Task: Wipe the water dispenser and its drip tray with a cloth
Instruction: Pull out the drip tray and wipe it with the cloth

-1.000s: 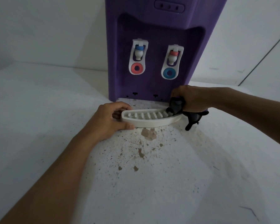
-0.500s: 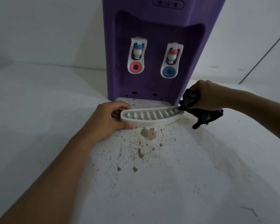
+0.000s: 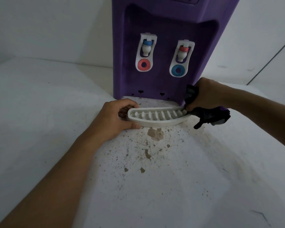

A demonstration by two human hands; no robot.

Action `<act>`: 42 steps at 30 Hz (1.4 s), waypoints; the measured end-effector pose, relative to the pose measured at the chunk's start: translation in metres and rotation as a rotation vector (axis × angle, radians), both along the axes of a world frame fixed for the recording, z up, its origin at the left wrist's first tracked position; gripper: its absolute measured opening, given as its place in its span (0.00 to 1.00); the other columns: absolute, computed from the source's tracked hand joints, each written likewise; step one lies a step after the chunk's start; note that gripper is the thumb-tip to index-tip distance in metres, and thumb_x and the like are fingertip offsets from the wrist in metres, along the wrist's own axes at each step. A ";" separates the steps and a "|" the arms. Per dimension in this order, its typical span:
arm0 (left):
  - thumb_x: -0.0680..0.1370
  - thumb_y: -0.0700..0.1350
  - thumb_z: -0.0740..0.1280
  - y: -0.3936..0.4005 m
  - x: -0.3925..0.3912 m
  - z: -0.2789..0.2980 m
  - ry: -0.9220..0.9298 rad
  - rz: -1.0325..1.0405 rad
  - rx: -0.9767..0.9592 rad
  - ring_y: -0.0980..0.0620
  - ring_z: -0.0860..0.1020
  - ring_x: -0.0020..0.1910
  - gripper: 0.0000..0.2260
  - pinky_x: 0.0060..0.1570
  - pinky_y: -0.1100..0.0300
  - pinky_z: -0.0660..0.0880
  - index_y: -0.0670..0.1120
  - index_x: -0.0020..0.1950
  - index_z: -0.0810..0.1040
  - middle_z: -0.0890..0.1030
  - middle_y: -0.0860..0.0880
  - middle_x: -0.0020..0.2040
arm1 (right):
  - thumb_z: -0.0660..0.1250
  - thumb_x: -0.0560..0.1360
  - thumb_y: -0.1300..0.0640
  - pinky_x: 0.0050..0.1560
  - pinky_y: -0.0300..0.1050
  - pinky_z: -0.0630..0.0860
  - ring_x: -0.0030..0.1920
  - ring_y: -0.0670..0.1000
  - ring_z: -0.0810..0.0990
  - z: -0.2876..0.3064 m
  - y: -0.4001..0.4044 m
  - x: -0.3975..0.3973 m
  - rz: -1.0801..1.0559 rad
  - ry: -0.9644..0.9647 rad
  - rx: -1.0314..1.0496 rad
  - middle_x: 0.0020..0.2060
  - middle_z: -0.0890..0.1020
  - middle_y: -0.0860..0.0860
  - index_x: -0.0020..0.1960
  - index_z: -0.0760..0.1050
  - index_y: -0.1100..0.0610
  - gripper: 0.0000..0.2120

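Observation:
A purple water dispenser [image 3: 164,18] with two white taps stands on a white surface against the wall. Its white slotted drip tray [image 3: 156,120] is off the dispenser and lies just in front of the base. My left hand [image 3: 115,119] grips the tray's left end, thumb on the front rim. A dark cloth [image 3: 209,113] is bunched in my right hand [image 3: 206,94], which presses it against the tray's right end. Part of the cloth hangs down to the right of the tray.
The white surface [image 3: 155,186] in front of the tray is speckled with brown stains [image 3: 155,134] and small dark spots. A white wall rises behind and to the right of the dispenser.
My right hand with the cloth slid from the tray's right slots out past its right end, then came back onto that end. My left hand has kept its hold on the tray.

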State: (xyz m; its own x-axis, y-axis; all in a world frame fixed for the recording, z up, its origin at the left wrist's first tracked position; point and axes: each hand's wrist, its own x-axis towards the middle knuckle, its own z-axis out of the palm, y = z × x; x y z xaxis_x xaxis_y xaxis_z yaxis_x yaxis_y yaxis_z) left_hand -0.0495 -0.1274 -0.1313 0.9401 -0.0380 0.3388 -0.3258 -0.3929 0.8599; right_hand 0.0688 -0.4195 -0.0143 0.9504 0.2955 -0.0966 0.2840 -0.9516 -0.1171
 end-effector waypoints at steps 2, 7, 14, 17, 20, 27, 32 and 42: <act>0.62 0.43 0.87 0.000 0.000 0.000 0.005 0.000 -0.006 0.60 0.85 0.52 0.26 0.52 0.67 0.81 0.54 0.57 0.85 0.87 0.59 0.53 | 0.83 0.65 0.46 0.42 0.45 0.80 0.43 0.52 0.83 -0.002 0.002 0.000 0.021 0.033 -0.020 0.42 0.84 0.50 0.49 0.79 0.52 0.20; 0.63 0.43 0.87 0.000 0.000 0.000 0.010 0.011 0.006 0.60 0.85 0.53 0.26 0.53 0.65 0.82 0.54 0.58 0.84 0.86 0.57 0.53 | 0.77 0.72 0.51 0.40 0.42 0.78 0.43 0.51 0.81 -0.003 0.001 -0.007 0.051 0.069 -0.012 0.44 0.82 0.50 0.53 0.77 0.54 0.15; 0.62 0.43 0.86 -0.001 -0.001 -0.001 0.033 0.022 0.002 0.61 0.85 0.51 0.26 0.51 0.67 0.81 0.55 0.58 0.84 0.86 0.56 0.53 | 0.67 0.76 0.60 0.29 0.41 0.71 0.32 0.52 0.77 0.000 0.034 -0.012 0.032 0.043 -0.324 0.35 0.80 0.55 0.41 0.75 0.60 0.06; 0.63 0.42 0.86 0.000 -0.001 -0.001 0.028 0.016 -0.005 0.60 0.85 0.52 0.26 0.52 0.67 0.81 0.53 0.58 0.84 0.86 0.56 0.54 | 0.68 0.76 0.60 0.28 0.40 0.68 0.32 0.51 0.76 0.005 0.037 -0.011 0.059 0.048 -0.364 0.34 0.79 0.53 0.39 0.70 0.58 0.09; 0.63 0.42 0.86 0.000 -0.001 -0.002 0.018 0.016 -0.002 0.59 0.85 0.53 0.26 0.52 0.67 0.81 0.51 0.59 0.85 0.86 0.56 0.54 | 0.68 0.76 0.58 0.30 0.41 0.69 0.36 0.50 0.77 0.001 0.039 -0.012 0.087 0.036 -0.374 0.39 0.78 0.52 0.41 0.63 0.53 0.13; 0.63 0.41 0.86 0.001 0.001 -0.003 0.033 0.008 -0.018 0.59 0.85 0.53 0.26 0.52 0.65 0.81 0.50 0.60 0.85 0.87 0.55 0.54 | 0.73 0.75 0.53 0.39 0.45 0.80 0.40 0.53 0.81 0.007 0.024 -0.014 0.046 0.118 -0.262 0.42 0.83 0.55 0.48 0.76 0.57 0.09; 0.63 0.41 0.86 0.000 0.002 -0.003 0.038 0.000 -0.024 0.61 0.85 0.51 0.25 0.51 0.67 0.81 0.53 0.58 0.85 0.87 0.58 0.52 | 0.75 0.75 0.50 0.36 0.37 0.75 0.42 0.46 0.80 0.014 0.008 -0.024 0.020 -0.076 0.095 0.43 0.81 0.46 0.54 0.76 0.50 0.12; 0.63 0.46 0.87 0.001 0.000 -0.003 -0.011 -0.001 -0.019 0.59 0.86 0.50 0.24 0.49 0.68 0.81 0.52 0.57 0.86 0.87 0.59 0.51 | 0.73 0.73 0.69 0.48 0.44 0.81 0.45 0.52 0.82 -0.036 0.059 -0.078 0.402 -0.097 0.347 0.45 0.85 0.52 0.52 0.83 0.59 0.10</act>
State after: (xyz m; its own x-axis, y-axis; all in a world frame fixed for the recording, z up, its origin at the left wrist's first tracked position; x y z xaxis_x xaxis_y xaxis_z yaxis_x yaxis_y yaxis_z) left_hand -0.0491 -0.1265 -0.1341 0.9362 -0.0327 0.3499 -0.3359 -0.3762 0.8635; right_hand -0.0096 -0.3608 -0.0506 0.7556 0.6368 0.1536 0.6429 -0.6759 -0.3602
